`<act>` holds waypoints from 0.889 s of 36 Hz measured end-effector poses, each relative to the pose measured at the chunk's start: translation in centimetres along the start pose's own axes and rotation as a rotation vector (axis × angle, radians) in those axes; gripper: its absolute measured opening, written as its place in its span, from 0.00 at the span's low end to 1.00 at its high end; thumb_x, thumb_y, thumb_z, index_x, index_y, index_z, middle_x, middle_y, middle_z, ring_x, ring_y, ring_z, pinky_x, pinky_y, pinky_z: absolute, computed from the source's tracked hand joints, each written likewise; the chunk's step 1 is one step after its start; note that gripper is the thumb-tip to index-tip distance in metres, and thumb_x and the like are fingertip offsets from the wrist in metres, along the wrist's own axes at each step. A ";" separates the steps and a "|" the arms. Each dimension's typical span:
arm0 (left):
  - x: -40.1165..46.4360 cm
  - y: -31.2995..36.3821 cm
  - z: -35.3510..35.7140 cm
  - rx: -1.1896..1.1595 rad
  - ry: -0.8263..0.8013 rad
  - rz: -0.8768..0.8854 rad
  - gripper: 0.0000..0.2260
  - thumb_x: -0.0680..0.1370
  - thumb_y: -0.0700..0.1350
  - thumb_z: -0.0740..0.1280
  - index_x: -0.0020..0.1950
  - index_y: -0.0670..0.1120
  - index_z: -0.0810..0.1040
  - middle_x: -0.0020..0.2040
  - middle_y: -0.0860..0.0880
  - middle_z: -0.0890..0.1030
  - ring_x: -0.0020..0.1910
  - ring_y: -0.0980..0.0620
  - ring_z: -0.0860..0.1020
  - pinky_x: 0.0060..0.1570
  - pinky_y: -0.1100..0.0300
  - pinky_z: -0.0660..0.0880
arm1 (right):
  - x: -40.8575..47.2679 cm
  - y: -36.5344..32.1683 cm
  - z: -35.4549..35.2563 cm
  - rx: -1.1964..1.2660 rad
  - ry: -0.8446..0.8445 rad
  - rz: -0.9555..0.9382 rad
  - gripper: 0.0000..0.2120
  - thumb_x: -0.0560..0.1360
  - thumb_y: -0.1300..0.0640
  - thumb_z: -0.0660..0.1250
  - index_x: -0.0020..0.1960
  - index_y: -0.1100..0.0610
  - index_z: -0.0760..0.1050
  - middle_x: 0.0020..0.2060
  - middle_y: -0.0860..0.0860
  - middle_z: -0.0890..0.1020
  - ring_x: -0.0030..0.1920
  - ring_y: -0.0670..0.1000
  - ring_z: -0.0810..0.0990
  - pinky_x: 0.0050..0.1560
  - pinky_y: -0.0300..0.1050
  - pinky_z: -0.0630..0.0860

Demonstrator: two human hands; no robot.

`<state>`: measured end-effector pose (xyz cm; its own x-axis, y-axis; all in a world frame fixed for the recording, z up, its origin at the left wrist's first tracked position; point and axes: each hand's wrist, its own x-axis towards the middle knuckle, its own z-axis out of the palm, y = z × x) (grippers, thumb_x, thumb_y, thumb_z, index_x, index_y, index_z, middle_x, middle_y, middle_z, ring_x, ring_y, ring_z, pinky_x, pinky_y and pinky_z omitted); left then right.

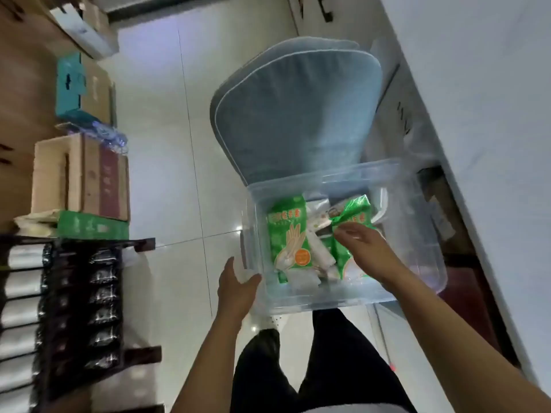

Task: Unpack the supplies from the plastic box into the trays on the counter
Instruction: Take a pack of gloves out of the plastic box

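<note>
A clear plastic box (417,263) sits on a cushioned chair in front of me. Inside lie green glove packets: one flat on the left (287,234), another raised at the right (354,213), plus white wrapped items (319,248) between them. My right hand (362,248) reaches into the box, with its fingers closed on the raised green packet. My left hand (237,289) grips the box's near left corner from outside. No trays are in view.
A blue-grey chair cushion (295,114) stands behind the box. The white counter (492,129) runs along the right. Cardboard boxes (80,174) and a dark rack (74,293) line the left wall. White tiled floor (167,174) lies between. My dark-trousered legs are below.
</note>
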<state>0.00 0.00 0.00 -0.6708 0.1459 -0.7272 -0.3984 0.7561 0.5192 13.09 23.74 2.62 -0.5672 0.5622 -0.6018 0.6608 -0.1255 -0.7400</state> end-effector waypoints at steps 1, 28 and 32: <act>0.3 -0.3 0.6 -0.075 0.008 -0.062 0.37 0.77 0.48 0.71 0.80 0.53 0.54 0.79 0.47 0.60 0.75 0.46 0.64 0.64 0.57 0.65 | 1.1 0.5 0.4 0.005 -0.026 0.008 0.05 0.76 0.48 0.70 0.51 0.46 0.80 0.49 0.47 0.82 0.50 0.47 0.80 0.48 0.42 0.76; 1.3 -3.4 4.6 -0.281 0.076 -0.277 0.27 0.78 0.47 0.68 0.75 0.57 0.64 0.73 0.50 0.70 0.64 0.50 0.73 0.53 0.61 0.70 | 17.1 7.5 15.3 0.024 0.087 0.382 0.14 0.75 0.65 0.60 0.57 0.56 0.77 0.49 0.57 0.83 0.48 0.59 0.82 0.53 0.57 0.81; 0.6 -2.0 4.1 -0.262 0.171 -0.251 0.25 0.78 0.46 0.67 0.74 0.58 0.67 0.72 0.52 0.71 0.62 0.54 0.70 0.57 0.56 0.69 | 15.8 6.7 13.2 0.007 0.140 0.285 0.13 0.76 0.65 0.65 0.56 0.52 0.78 0.45 0.55 0.85 0.40 0.54 0.82 0.46 0.51 0.82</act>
<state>2.96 1.13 -3.31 -0.6182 -0.1476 -0.7720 -0.6942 0.5631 0.4483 2.12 20.98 -15.81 -0.2857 0.6106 -0.7386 0.7799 -0.2997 -0.5495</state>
